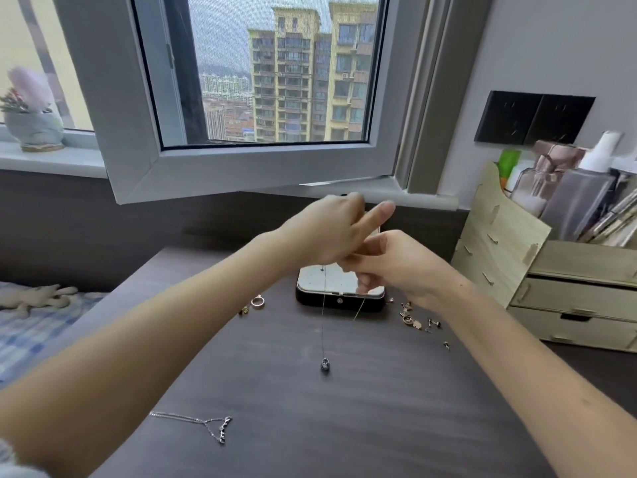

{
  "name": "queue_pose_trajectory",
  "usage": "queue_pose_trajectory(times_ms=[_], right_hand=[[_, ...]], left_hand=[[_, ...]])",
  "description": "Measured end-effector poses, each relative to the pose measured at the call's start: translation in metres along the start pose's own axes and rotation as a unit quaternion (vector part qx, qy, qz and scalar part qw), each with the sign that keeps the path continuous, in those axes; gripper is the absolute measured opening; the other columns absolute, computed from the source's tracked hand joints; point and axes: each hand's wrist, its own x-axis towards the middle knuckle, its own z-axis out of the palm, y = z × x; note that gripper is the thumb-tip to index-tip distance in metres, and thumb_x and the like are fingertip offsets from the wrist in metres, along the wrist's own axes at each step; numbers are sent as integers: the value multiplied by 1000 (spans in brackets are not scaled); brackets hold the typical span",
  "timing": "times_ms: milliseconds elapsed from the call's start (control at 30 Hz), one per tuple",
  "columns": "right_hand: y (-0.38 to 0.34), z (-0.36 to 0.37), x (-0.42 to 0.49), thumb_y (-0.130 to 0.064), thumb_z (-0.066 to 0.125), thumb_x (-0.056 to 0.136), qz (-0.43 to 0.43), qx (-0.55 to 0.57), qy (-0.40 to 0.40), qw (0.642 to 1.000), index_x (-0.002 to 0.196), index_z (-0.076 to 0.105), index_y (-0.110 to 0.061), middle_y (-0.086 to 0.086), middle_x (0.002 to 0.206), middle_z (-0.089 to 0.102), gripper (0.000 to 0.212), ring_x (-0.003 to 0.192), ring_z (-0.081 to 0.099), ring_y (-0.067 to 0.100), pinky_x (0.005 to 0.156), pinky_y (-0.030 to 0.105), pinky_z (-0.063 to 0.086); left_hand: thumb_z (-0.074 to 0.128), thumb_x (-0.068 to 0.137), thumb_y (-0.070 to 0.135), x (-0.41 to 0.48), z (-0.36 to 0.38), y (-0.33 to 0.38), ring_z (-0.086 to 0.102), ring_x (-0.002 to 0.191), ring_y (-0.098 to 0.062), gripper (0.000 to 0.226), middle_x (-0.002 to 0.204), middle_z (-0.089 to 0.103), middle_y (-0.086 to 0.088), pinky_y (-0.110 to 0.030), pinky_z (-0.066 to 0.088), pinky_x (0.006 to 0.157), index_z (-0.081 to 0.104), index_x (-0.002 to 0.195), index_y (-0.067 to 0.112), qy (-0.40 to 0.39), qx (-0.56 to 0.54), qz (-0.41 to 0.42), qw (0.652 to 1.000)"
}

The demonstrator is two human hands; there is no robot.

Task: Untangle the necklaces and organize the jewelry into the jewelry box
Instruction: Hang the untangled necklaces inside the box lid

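Necklace (324,326) first: a hair-thin silvery chain hanging in two strands, ending in a small dark rounded pendant (325,364) down at the dark worktop (379,408). I see the left hand (327,232) and right hand (396,267) close together above the mirror-topped jewelry box (358,305), each pinching a strand, left forefinger sticking out. A second necklace (206,426) lies nearer me.

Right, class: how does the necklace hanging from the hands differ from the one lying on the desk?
The hanging necklace drops in straight strands from the left hand and right hand; the flat necklace lies untouched on the desk. The hanging necklace ends in a rounded dark pendant; the flat necklace has a curved bar. Both have thin silvery chains.
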Motion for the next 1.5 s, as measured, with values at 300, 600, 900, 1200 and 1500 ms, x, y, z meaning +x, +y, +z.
queue_pose_trajectory(times_ms=[300,600,900,1200,1500], right_hand=[[-32,-20,27,-26,64,89,-39,-35,-28,998,78,65,0,-2,42,35,28,39,35,13,51,25,44],[-57,-58,74,-21,57,93,-63,-95,48,992,84,68,-2,-1,43,51,24,42,50,10,58,27,55],[-74,-93,140,-20,57,93,-94,-108,121,982,84,68,-6,-6,44,44,21,41,41,7,51,21,50],[-59,-105,193,-21,56,94,-90,-124,138,979,88,68,-2,-1,53,42,23,43,40,8,53,23,49],[-25,-106,216,-19,56,93,-55,-121,119,984,81,67,-5,-1,51,45,22,41,43,8,50,24,48]], left_hand=[[21,95,56,32,-27,-16,58,63,-10,51,83,63,-5,-25,42,61,49,89,13,61,-151,5,987],[31,100,41,70,3,-74,65,71,-19,38,81,62,-6,-22,47,62,52,81,15,125,-375,-68,916],[47,80,-1,102,108,-129,59,97,-22,28,101,68,-5,-24,41,79,67,98,8,64,-71,-74,993],[40,68,22,112,163,-130,54,67,-27,24,69,60,-3,-34,34,68,62,70,15,104,85,-38,990],[43,56,25,113,169,-130,45,58,-21,15,58,51,3,-25,22,64,55,56,16,186,10,-22,982]])
